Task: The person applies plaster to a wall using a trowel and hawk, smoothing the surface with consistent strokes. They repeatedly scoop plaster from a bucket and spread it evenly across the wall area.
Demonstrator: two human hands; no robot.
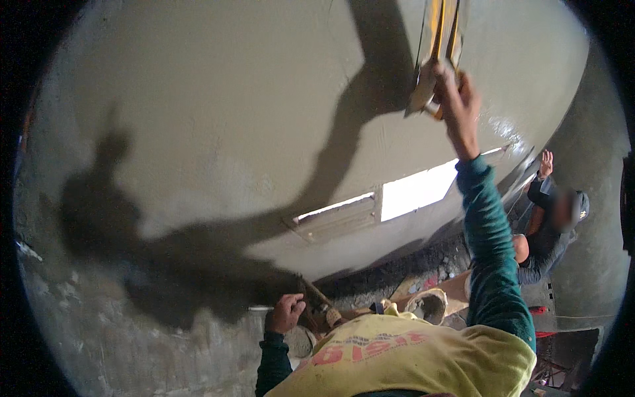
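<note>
My right hand (456, 99) is raised at the upper right, closed on a long plastering float (431, 49) with yellow and grey strips, held against the wet grey plastered wall (238, 99). My left hand (288, 311) is low at the bottom centre, fingers curled, near a bucket (301, 341) of grey material; whether anything is inside the fingers is hidden. My shadow falls across the wall.
A bright window opening (417, 188) is low in the wall. A co-worker (549, 231) at the right has a hand raised toward the wall. Below are a plank (455, 298), another bucket (426, 304) and rubble along the wall's foot.
</note>
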